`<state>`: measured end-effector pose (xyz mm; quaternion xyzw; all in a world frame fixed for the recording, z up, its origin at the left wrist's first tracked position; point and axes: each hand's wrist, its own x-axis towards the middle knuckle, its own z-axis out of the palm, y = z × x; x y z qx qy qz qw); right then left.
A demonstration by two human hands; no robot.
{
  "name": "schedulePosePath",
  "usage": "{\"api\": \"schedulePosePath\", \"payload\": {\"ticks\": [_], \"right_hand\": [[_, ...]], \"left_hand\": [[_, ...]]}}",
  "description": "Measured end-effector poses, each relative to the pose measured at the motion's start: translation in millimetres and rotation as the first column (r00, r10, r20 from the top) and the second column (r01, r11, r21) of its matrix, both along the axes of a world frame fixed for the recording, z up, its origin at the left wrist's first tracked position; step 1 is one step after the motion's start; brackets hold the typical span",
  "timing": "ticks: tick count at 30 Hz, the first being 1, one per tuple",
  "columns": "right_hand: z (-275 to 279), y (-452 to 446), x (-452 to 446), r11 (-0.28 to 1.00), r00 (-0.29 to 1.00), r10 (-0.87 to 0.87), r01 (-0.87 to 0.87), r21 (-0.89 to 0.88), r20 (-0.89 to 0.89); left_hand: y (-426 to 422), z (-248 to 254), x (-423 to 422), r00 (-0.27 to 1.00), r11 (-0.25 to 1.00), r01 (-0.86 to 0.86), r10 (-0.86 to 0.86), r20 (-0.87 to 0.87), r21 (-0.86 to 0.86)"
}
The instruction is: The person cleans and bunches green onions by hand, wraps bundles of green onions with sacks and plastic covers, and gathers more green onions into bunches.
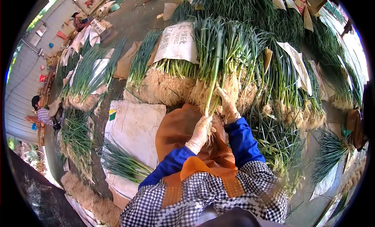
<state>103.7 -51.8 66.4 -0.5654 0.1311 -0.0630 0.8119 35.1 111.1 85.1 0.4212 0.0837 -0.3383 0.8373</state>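
Both my hands wear thin, pale gloves. My left hand (200, 132) is closed round the root end of a long green onion (213, 80), whose stalk points away from me over the pile. Stringy roots hang below those fingers. Just right of the stalk, my right hand (227, 104) has its fingers bent together against its lower part; whether it grips this stalk or a thin one beside it is hard to see. Right in front of both hands lies a thick heap of green onions (234, 47), roots toward me. A brown apron (175, 129) covers my lap.
A white sack (134, 123) lies to my left, with a small bunch of green onions (127, 164) on it. A printed sack (176, 41) covers part of the heap. Loose leaves (277, 148) lie at right. One person (45, 111) sits far left, another (80, 21) farther back.
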Motion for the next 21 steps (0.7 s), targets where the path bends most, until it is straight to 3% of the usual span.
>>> {"api": "schedulePosePath", "payload": {"ticks": [1,2,3,5,6,7,9,10,13,16,19,20,21], "right_hand": [[-8,-3,0,0.997,1.000,-0.019,0.018,-0.078,-0.014],[-15,-6,1,0.995,0.999,0.026,-0.021,0.094,-0.047],[-20,-12,5,0.995,0.999,0.019,-0.014,0.097,-0.049],[-36,-24,11,0.939,0.979,-0.151,0.100,-0.328,-0.134],[-52,-31,21,0.786,0.964,-0.249,0.142,-0.602,-0.097],[12,-29,7,0.578,0.927,-0.242,-0.099,-0.810,-0.286],[7,-35,0,0.160,0.980,-0.194,0.068,-0.985,0.036],[17,-35,-4,0.081,0.972,-0.179,0.168,-0.982,0.151],[45,-37,-34,-0.085,0.978,-0.173,0.101,-0.991,0.114],[27,-61,-70,-0.321,0.934,-0.056,0.318,-0.892,0.353],[-12,-67,-54,-0.354,0.931,-0.288,0.113,-0.928,0.223],[-18,-65,-40,-0.356,0.915,-0.343,0.080,-0.931,0.210],[-5,-63,-48,0.134,0.863,-0.282,0.469,-0.873,0.420]], "left_hand": [[1,-10,-2,0.995,0.991,-0.073,0.065,0.071,0.115],[2,-19,1,0.996,0.995,-0.069,0.064,0.059,0.077],[0,-18,3,0.997,0.995,-0.061,0.056,0.058,0.081],[-7,-13,0,0.972,0.960,-0.112,0.052,0.230,0.256],[-11,-14,-1,0.968,0.967,-0.122,0.067,0.242,0.222],[-15,-12,-3,0.958,0.960,-0.130,0.057,0.282,0.247],[-18,-14,-7,0.954,0.927,-0.105,-0.008,0.299,0.361],[-19,-9,-10,0.958,0.926,-0.092,-0.018,0.288,0.365],[-16,-5,-5,0.975,0.925,-0.115,0.035,0.221,0.361],[-17,-5,-9,0.964,0.888,-0.115,-0.009,0.266,0.445],[-27,5,-12,0.932,0.846,0.014,-0.204,0.299,0.533],[-29,10,-13,0.925,0.775,0.116,-0.313,0.218,0.622],[-30,17,-13,0.923,0.739,0.196,-0.361,0.134,0.644]]}}
